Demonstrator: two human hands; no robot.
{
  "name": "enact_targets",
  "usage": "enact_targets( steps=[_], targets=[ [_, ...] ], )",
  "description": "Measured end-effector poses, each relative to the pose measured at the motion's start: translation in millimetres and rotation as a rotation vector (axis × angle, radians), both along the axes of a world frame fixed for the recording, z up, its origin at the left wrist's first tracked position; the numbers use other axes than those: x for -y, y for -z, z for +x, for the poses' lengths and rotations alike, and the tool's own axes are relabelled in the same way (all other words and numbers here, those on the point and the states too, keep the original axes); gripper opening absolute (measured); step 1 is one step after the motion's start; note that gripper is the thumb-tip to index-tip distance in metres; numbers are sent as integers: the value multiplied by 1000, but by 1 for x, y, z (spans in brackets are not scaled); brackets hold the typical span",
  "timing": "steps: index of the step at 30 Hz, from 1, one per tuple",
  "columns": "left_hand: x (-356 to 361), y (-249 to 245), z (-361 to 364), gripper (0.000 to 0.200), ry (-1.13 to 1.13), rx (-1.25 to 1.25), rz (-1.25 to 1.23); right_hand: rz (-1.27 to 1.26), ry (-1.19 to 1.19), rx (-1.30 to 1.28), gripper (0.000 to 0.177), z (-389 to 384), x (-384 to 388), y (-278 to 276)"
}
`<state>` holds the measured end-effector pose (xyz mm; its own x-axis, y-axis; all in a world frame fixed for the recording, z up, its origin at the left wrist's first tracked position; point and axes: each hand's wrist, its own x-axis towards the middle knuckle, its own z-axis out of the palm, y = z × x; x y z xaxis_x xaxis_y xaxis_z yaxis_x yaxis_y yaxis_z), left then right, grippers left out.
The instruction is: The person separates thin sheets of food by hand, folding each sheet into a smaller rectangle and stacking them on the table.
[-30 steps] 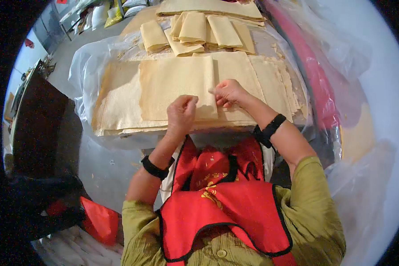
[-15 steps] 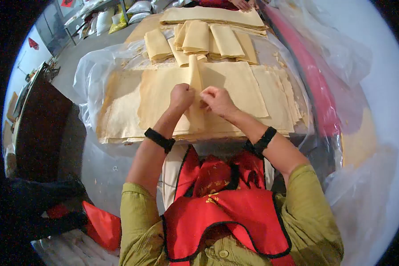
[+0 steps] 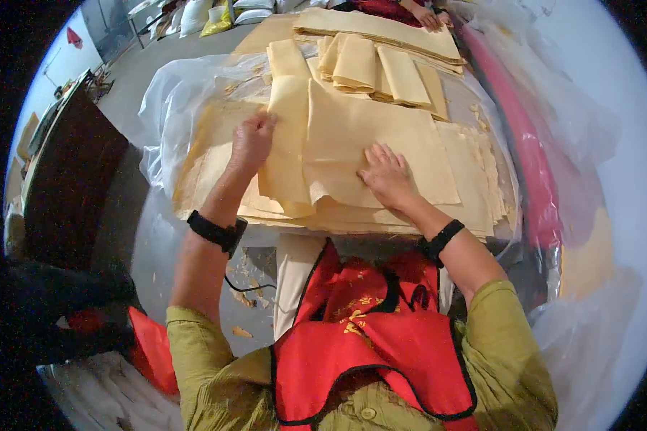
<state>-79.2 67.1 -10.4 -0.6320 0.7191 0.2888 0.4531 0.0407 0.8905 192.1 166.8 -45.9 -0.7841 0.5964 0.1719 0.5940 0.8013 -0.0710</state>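
My left hand (image 3: 254,141) is closed on the left edge of a thin pale-yellow sheet (image 3: 286,147), whose left part stands in a raised crease near the middle of the stack. My right hand (image 3: 388,174) lies with fingers spread on the sheet's right part (image 3: 356,140). Beneath are more layered sheets (image 3: 473,169) with ragged edges. Just beyond, several folded pieces (image 3: 354,65) lie in a row, one of them touching the far end of the sheet at the left.
Clear plastic (image 3: 172,108) drapes over the table's left side. At the back lies a long folded stack (image 3: 381,30), beside another person's hand (image 3: 425,16). Pink plastic-covered material (image 3: 521,144) runs along the right. A dark brown panel (image 3: 68,172) stands at the left, with sacks (image 3: 194,18) behind.
My hands have moved apart, the left one leftward and the right one rightward. The upright fold between them has opened out and spread wider. The view has shifted slightly.
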Motion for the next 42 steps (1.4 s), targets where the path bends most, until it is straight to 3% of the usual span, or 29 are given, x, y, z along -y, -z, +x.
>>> enact_targets(
  steps=[4, 6, 8, 10, 14, 24, 28, 32, 36, 38, 42],
  targets=[
    [33, -36, -39, 22, -3, 190, 118, 9, 5, 47, 52, 0, -2, 0],
    [65, -64, -75, 20, -108, 216, 139, -6, 9, 60, 52, 0, -1, -1],
    [110, -94, -105, 30, -80, 309, 151, -22, 10, 75, 52, -2, 2, -9],
    [146, -114, -146, 30, -215, 350, 222, 27, -19, 16, 52, 1, -2, 0],
    [210, -174, -187, 28, -127, 208, 376, 54, -30, -19, 52, 3, -5, 9],
    [283, -276, -209, 28, -405, -111, 252, 50, -56, -36, 53, 6, -3, -1],
    [273, -292, -220, 28, -547, -273, 146, 59, -40, -11, 54, 12, -3, -3],
    [318, -325, -232, 27, -655, -387, 135, 170, -29, -4, 53, 19, -11, -2],
    [356, -337, -222, 27, -728, -454, 125, 84, 58, -37, 52, 34, -42, -2],
    [340, -327, -214, 27, -725, -479, 106, 86, 43, -75, 52, 39, -58, 14],
    [263, -296, -197, 27, -612, -512, 97, -21, 84, 76, 52, 35, -33, -9]
  ],
)
